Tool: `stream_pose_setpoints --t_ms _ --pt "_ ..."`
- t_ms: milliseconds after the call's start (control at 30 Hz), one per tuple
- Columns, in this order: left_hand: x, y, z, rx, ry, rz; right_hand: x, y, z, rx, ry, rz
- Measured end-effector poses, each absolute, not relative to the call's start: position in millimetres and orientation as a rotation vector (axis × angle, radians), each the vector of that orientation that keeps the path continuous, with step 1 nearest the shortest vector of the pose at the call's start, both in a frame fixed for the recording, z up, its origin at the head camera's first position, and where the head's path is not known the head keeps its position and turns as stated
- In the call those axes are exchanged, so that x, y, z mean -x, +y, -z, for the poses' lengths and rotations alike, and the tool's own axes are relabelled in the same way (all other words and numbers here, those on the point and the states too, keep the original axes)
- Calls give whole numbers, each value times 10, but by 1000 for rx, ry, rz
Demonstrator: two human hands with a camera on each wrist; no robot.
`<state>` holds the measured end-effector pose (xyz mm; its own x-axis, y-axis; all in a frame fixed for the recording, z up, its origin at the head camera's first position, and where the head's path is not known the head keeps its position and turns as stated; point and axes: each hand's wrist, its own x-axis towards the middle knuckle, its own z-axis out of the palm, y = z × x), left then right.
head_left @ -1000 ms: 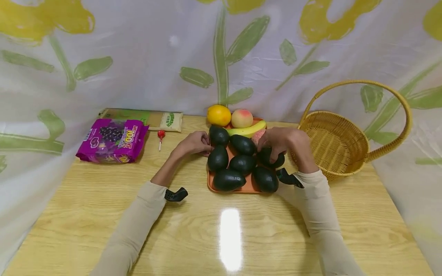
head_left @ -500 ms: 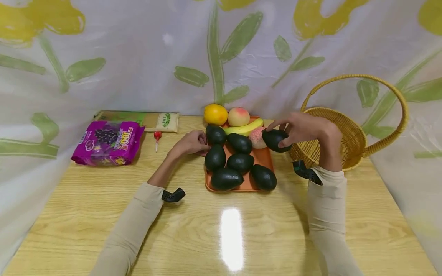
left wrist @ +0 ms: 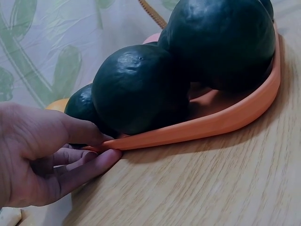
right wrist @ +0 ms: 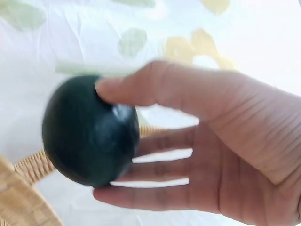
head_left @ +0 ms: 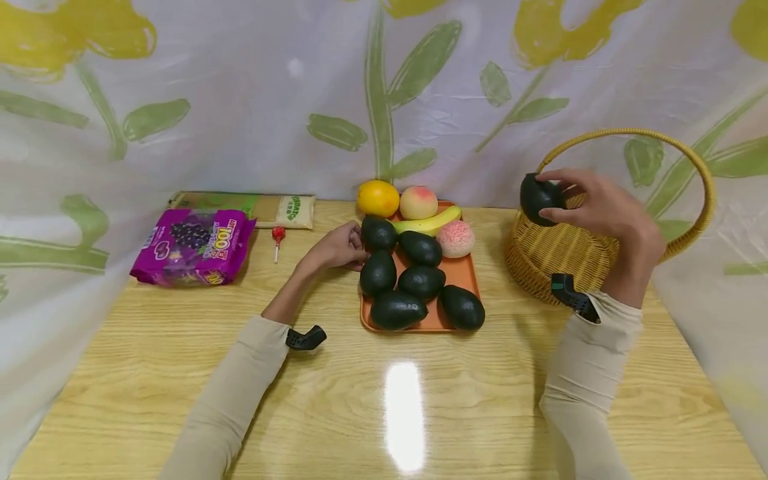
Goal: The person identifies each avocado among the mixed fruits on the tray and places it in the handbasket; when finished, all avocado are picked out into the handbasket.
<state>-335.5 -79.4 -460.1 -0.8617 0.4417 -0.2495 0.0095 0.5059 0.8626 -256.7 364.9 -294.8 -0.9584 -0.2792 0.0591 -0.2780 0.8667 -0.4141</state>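
Note:
My right hand (head_left: 600,203) grips a dark green avocado (head_left: 539,200) above the left side of the wicker basket (head_left: 564,260). In the right wrist view, thumb and fingers of the hand (right wrist: 202,141) hold the avocado (right wrist: 89,134) from opposite sides. My left hand (head_left: 337,248) pinches the left rim of the orange tray (head_left: 462,273); the left wrist view shows the hand (left wrist: 51,153) with thumb above and finger below the tray's rim (left wrist: 188,132). Several avocados (head_left: 422,283), a banana (head_left: 429,223) and a pink speckled fruit (head_left: 456,239) lie on the tray.
A yellow fruit (head_left: 378,198) and a peach (head_left: 419,202) sit at the tray's back edge. Left on the table are a purple candy bag (head_left: 195,247), a red lollipop (head_left: 279,233) and a flat package (head_left: 294,210). A flowered cloth (head_left: 258,100) hangs behind.
My right hand has lifted an avocado off the tray's right side and carried it right, over the basket. The pink speckled fruit is now uncovered. My left hand stays at the tray's rim.

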Motion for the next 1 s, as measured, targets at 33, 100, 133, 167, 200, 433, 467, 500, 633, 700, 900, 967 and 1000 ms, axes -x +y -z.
stream_pose_setpoints --t_ms 33,100,133,167,200,433,467,500,633,700,900,967,1000 --pt "3361 -783 4605 -375 2312 -1316 2563 3702 2952 418 3043 686" --pt "3367 -769 4611 -374 2318 -1303 2569 3790 2970 371 3055 707" --pt "3368 -765 4613 -372 2321 -1296 2577 3825 2983 346 3056 712" --pt "3367 -764 4615 -369 2324 -1288 2586 3851 2997 326 3060 713" --pt "3365 -765 4612 -364 2327 -1283 2596 3871 3011 308 3068 706" --pt "3363 -772 4591 -358 2317 -1292 2686 3959 3105 146 3136 688" --pt "3366 -768 4591 -365 2315 -1293 2702 3978 3126 120 3145 690" --pt "3370 -763 4593 -370 2316 -1292 2719 3997 3149 90 3156 690" --pt "3378 -772 4582 -372 2318 -1295 2831 4043 3234 -29 3177 703" --pt "3380 -763 4574 -378 2325 -1293 2883 4059 3276 -86 3185 723" --pt "3387 -741 4581 -368 2309 -1304 2993 4116 3472 -180 3151 730" --pt "3384 -747 4592 -356 2305 -1306 3013 4132 3536 -196 3115 723" --pt "3382 -749 4596 -354 2302 -1311 3016 4139 3561 -201 3100 722"
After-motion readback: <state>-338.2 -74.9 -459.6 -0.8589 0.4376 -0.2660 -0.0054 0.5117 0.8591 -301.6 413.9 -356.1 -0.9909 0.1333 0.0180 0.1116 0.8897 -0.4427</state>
